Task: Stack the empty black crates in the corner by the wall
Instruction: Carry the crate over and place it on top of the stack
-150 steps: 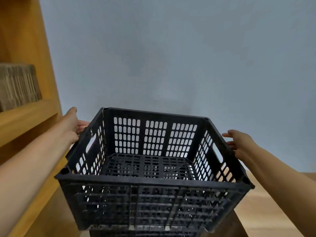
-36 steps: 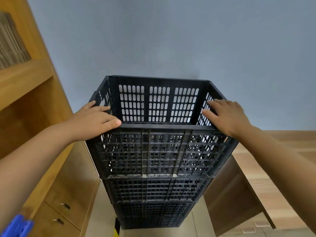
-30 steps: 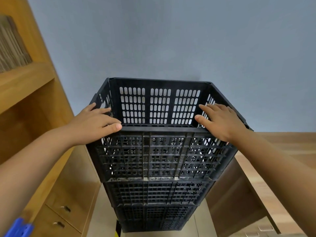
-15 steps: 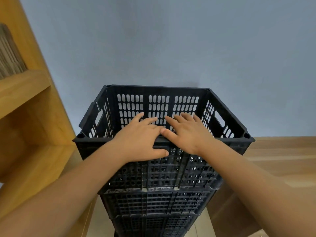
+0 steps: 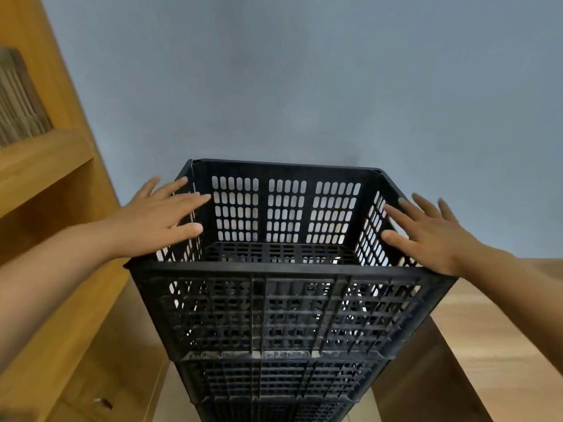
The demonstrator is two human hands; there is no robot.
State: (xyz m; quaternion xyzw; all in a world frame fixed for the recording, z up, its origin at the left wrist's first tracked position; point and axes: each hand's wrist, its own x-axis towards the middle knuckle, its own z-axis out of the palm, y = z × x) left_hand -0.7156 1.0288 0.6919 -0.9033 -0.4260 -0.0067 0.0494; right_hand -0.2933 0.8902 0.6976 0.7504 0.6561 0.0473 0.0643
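An empty black slotted crate (image 5: 286, 312) tops a stack of black crates (image 5: 274, 388) standing against the grey wall, between two wooden units. My left hand (image 5: 158, 222) hovers with fingers spread over the top crate's left rim. Over the right rim is my right hand (image 5: 426, 231), fingers straight and spread. Neither hand grips anything; whether they touch the rims is hard to tell. The stack's bottom is cut off by the frame's lower edge.
A wooden shelf unit (image 5: 58, 245) with drawers stands tight on the left, with stacked cardboard (image 5: 18, 99) on its upper shelf. A wooden counter (image 5: 487, 345) borders the stack on the right. The grey wall (image 5: 304, 80) is directly behind.
Both hands have left the middle of the near rim and spread outward to the left and right sides of the top crate. The crate itself stays on the stack.
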